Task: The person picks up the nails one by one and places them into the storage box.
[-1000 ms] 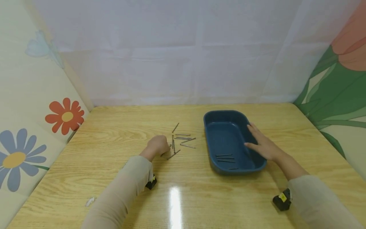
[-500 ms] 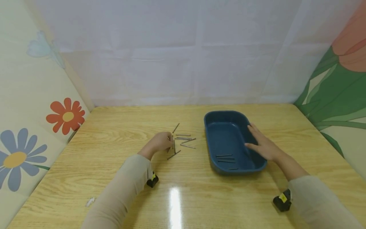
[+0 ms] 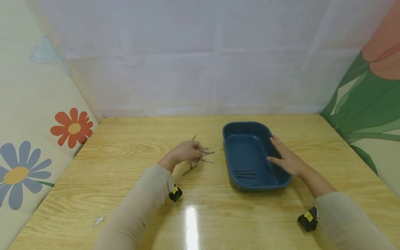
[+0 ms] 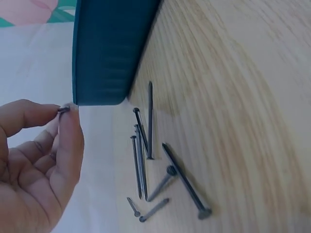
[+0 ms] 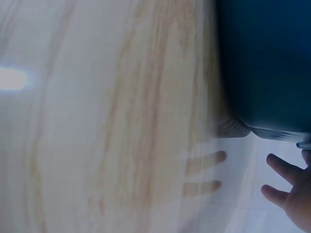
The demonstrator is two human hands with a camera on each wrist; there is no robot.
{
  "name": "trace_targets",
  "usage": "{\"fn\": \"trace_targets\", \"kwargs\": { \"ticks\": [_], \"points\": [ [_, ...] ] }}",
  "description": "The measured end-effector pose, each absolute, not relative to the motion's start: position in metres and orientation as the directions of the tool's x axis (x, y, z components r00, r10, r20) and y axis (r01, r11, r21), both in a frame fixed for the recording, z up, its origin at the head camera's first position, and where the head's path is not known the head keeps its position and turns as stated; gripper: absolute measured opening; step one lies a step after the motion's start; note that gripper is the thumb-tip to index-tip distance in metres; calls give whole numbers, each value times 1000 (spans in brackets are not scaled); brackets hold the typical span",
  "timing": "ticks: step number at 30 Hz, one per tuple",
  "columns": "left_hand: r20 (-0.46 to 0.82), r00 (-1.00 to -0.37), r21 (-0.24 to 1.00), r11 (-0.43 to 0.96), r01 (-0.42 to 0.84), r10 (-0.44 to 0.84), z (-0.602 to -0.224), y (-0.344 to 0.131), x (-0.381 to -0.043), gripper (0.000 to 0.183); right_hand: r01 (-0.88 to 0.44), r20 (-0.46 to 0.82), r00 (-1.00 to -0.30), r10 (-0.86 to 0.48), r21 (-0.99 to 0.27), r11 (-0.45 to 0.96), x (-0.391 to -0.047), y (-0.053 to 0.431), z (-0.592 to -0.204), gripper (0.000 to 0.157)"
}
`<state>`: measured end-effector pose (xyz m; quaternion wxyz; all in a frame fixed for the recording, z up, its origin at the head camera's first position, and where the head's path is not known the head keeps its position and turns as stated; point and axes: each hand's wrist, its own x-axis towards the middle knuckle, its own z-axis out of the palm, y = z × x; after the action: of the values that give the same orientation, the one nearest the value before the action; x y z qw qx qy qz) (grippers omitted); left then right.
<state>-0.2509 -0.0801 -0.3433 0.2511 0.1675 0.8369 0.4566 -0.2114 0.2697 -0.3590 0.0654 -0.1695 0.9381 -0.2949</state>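
My left hand point(image 3: 186, 151) is above the loose nails, left of the blue plastic basin point(image 3: 245, 149). In the left wrist view, its thumb and finger pinch a nail point(image 4: 64, 110), seen nearly end-on. Below it on the table, several dark metal nails point(image 4: 183, 177) lie scattered at different angles, some crossing or side by side. At the basin's right side my right hand point(image 3: 289, 160) rests on the rim, fingers extended. Several nails point(image 3: 247, 174) lie inside the basin near its front end.
A wooden table point(image 3: 131, 139) stands against a white cloth backdrop point(image 3: 175, 76). Flower-patterned panels point(image 3: 25, 104) flank it. A small white scrap point(image 3: 98, 221) lies at the front left. Light glares off the table front.
My left hand has moved right and lifted from the left side of the nails, now carrying a nail. My right hand and the basin have stayed put.
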Motion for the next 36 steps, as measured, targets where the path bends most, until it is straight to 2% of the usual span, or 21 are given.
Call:
{"fn": "trace_targets", "kwargs": {
  "ticks": [7, 16, 36],
  "points": [
    [-235, -735, 920, 389, 42, 635, -336, -68, -252, 21, -279, -24, -932, -361, -585, 761, -212, 270, -360, 74],
    [-201, -707, 947, 320, 38, 678, -332, -46, -253, 24, -277, -20, -935, -353, -578, 767, -213, 271, -360, 74],
    [-152, -667, 928, 337, 157, 729, -329, 13, -251, 21, -279, -17, -935, -355, -583, 763, -214, 270, -361, 74]
  ]
}}
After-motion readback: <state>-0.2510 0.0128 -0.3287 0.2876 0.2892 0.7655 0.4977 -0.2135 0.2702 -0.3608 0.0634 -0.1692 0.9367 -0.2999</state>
